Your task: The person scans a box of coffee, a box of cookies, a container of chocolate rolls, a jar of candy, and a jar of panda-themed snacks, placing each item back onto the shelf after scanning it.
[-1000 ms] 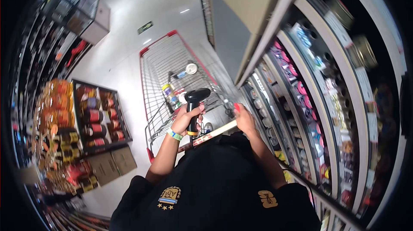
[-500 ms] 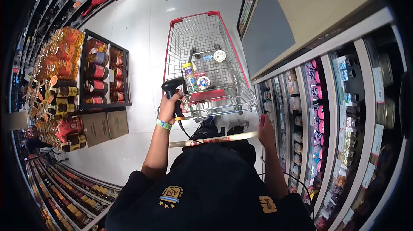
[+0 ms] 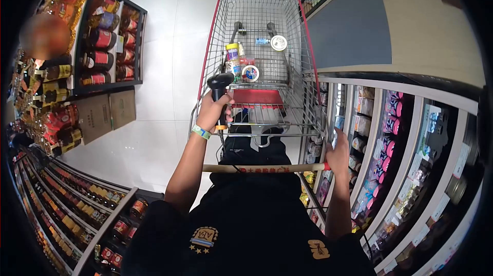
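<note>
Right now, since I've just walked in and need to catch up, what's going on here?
A person stands behind a shopping cart, with stocked shelves on the right and bottles on display to the left. Their left hand holds a black handheld scanner. Their right hand is at the right end of the cart's handle; whether it grips it is hard to tell. In the cart are a yellow-lidded jar, a round white-topped container and a few other items.

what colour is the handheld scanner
The scanner is black with an orange band near its base, seen best in the head view.
</note>
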A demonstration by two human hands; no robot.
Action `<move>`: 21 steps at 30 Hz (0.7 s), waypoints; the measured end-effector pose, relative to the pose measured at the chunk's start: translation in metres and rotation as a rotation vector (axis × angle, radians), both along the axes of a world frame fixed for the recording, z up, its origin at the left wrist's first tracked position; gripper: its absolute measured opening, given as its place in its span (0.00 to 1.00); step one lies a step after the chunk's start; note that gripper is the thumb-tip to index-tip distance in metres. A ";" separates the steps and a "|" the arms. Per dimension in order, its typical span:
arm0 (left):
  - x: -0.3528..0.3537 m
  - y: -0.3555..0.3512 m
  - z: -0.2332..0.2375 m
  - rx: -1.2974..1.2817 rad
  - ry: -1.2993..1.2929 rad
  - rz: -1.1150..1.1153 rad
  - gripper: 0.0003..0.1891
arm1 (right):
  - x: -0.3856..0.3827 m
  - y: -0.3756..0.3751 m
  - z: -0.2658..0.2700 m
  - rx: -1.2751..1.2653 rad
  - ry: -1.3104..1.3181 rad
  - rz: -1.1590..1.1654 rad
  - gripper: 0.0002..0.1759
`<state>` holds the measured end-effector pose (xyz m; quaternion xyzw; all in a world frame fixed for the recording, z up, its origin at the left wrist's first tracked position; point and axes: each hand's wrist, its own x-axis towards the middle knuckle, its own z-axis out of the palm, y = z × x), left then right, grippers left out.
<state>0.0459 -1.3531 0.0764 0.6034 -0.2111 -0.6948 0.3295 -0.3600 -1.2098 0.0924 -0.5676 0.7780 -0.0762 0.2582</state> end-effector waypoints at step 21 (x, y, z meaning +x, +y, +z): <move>0.001 0.002 -0.103 -0.064 -0.728 -0.861 0.21 | 0.244 -0.263 -0.373 0.197 -0.249 0.530 0.27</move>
